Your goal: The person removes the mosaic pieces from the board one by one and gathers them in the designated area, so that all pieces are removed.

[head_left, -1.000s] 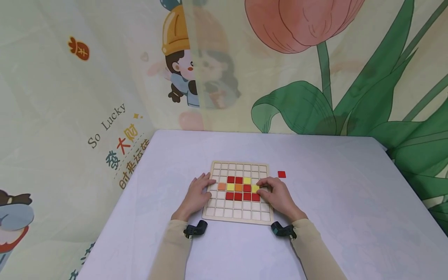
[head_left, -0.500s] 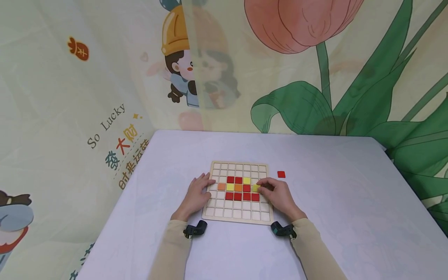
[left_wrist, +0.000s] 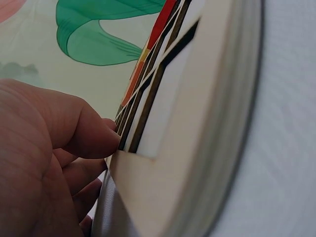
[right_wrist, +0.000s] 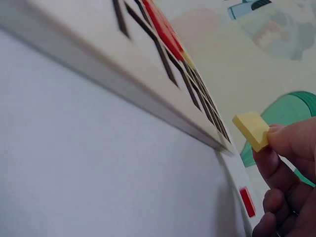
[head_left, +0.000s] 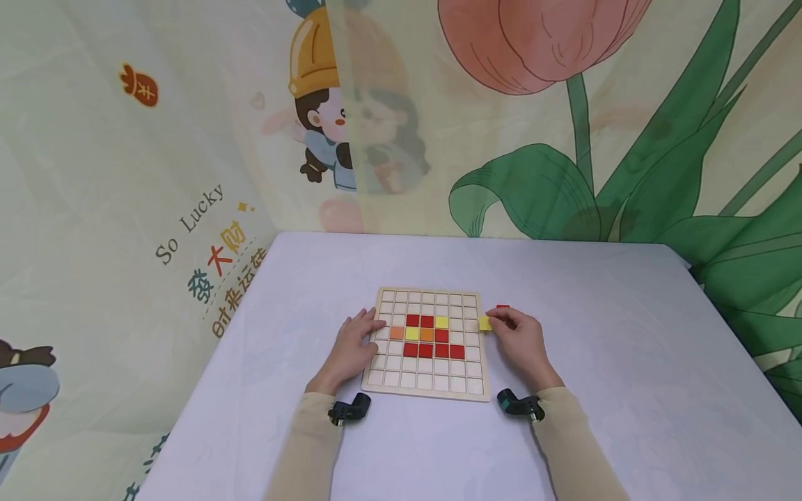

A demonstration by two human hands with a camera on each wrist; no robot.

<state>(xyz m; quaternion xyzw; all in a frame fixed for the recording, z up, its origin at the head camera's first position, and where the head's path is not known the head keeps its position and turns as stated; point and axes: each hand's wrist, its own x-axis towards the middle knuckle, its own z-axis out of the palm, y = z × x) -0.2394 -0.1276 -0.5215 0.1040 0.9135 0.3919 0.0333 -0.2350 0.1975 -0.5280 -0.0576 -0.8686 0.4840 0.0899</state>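
In the head view, a wooden grid board (head_left: pixel 425 383) lies on the table with several coloured square tiles in its middle rows. Red tiles dominate; an orange tile (head_left: pixel 427 335) sits among them, near a yellow tile (head_left: pixel 441 322). My left hand (head_left: pixel 351 348) rests at the board's left edge, fingers spread, thumb touching the frame in the left wrist view. At the board's right edge, my right hand (head_left: pixel 523 341) pinches another yellow tile (right_wrist: pixel 253 129) between thumb and fingertip, held above the surface. A loose red tile (right_wrist: pixel 248 201) lies beyond that hand, mostly hidden in the head view.
The table (head_left: pixel 595 299) has a white cover. Behind it hangs a printed cloth with a tulip (head_left: pixel 539 42) and green leaves (head_left: pixel 532 188). A dark wrist camera (head_left: pixel 520 403) is strapped to the right wrist, and another (head_left: pixel 351 409) to the left.
My right hand has lifted the yellow tile out of the board's fourth row and moved it right, to the board's edge. It now covers most of the loose red tile. My left hand stays put.
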